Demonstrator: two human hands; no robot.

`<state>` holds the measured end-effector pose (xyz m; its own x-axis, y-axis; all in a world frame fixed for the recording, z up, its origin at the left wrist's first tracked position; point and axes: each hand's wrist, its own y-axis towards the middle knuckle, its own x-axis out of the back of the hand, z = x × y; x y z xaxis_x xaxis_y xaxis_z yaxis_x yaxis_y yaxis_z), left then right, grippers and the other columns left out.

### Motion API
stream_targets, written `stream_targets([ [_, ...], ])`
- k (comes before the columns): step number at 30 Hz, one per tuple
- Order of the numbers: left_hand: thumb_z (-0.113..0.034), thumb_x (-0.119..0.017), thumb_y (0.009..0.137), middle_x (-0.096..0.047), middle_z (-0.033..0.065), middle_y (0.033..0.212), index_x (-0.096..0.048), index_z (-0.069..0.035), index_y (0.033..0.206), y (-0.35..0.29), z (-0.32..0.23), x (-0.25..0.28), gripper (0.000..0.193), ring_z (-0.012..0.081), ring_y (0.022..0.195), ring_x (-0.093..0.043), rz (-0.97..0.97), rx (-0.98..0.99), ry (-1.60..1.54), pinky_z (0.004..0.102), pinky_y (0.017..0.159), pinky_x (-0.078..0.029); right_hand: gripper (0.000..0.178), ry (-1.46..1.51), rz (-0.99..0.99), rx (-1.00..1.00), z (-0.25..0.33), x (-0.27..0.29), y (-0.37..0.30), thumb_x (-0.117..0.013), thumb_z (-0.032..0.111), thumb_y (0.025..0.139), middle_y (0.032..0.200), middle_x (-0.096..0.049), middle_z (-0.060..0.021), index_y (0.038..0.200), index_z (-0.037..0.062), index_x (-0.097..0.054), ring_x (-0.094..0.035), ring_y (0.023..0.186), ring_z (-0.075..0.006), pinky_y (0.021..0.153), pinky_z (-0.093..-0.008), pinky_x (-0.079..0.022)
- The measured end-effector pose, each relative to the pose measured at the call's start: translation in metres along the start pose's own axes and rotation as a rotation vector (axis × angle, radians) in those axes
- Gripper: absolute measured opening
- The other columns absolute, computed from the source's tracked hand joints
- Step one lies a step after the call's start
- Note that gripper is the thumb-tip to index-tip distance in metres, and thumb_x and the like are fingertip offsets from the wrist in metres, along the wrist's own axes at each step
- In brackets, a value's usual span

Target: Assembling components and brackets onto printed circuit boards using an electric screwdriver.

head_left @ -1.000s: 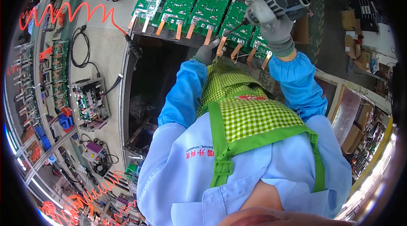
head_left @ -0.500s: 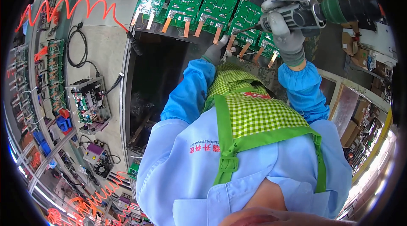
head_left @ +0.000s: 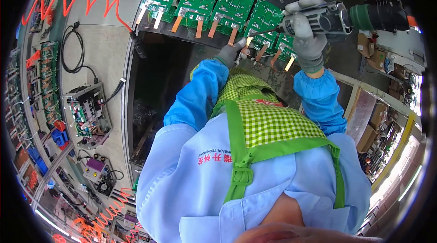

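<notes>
Head view: powered screwdriver (head_left: 337, 17) is clasped in the fully closed right hand (head_left: 306, 33), long axis lying sideways, bit pointing left at a green circuit board (head_left: 266, 22) on the desk. Left hand (head_left: 231, 54), nearer the copper tabs (head_left: 248, 42), pinches one.

Green circuit boards (head_left: 233, 6) with copper-orange tabs, grey gloves, blue sleeves (head_left: 195, 97), a green-checked apron (head_left: 273, 124), a red coiled hose (head_left: 77, 1).

Right hand (head_left: 306, 31) gripping power screwdriver (head_left: 337, 17), left hand (head_left: 231, 53) at copper tab (head_left: 248, 42), green circuit boards (head_left: 234, 4)
</notes>
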<state>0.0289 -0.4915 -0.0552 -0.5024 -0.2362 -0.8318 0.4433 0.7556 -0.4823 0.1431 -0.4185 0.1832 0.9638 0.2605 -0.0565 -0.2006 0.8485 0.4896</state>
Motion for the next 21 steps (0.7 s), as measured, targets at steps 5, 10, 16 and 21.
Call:
stream_targets([
  [5,-0.029,-0.049,0.092,-0.056,0.0076,0.085,-0.05,-0.001,0.112,0.0,-0.004,0.0,0.034,0.0098,0.063,-0.047,0.007,-0.018,0.108,0.0191,0.048,-0.04,0.033,-0.007,-0.004,-0.056,0.006,-0.005,0.001,-0.06,-0.002,0.078,0.086,-0.063,-0.0055,0.109,-0.0003,-0.049,-0.057,0.064,-0.0087,0.054,-0.0222,-0.047],
  [10,-0.028,-0.049,0.092,-0.056,0.0096,0.09,-0.049,0.0,0.113,0.005,-0.005,0.013,0.035,0.011,0.067,-0.05,0.031,0.079,0.07,0.0184,0.048,-0.042,0.033,-0.013,-0.007,-0.022,0.003,-0.006,0.001,-0.061,-0.001,0.079,0.086,-0.062,-0.0056,0.109,-0.0004,-0.049,-0.057,0.063,-0.0097,0.053,-0.0234,-0.047],
  [16,-0.033,-0.048,0.092,-0.058,0.0073,0.078,-0.054,-0.001,0.106,-0.002,-0.009,-0.002,0.036,0.0074,0.056,-0.049,-0.054,0.064,0.158,0.0176,0.043,-0.039,0.034,-0.032,0.005,0.098,-0.007,0.009,0.002,-0.061,-0.001,0.078,0.087,-0.062,-0.0084,0.109,-0.0016,-0.048,-0.06,0.072,-0.0123,0.061,-0.0238,-0.049],
  [21,-0.035,-0.05,0.09,-0.059,0.0033,0.07,-0.058,-0.004,0.098,-0.004,-0.016,0.015,0.033,0.0059,0.049,-0.047,-0.049,0.026,0.487,0.017,0.042,-0.036,0.04,-0.177,-0.066,0.066,0.012,0.017,0.001,-0.054,0.016,0.081,0.087,-0.061,-0.0122,0.114,-0.0054,-0.045,-0.058,0.078,-0.018,0.07,-0.0335,-0.05],
])
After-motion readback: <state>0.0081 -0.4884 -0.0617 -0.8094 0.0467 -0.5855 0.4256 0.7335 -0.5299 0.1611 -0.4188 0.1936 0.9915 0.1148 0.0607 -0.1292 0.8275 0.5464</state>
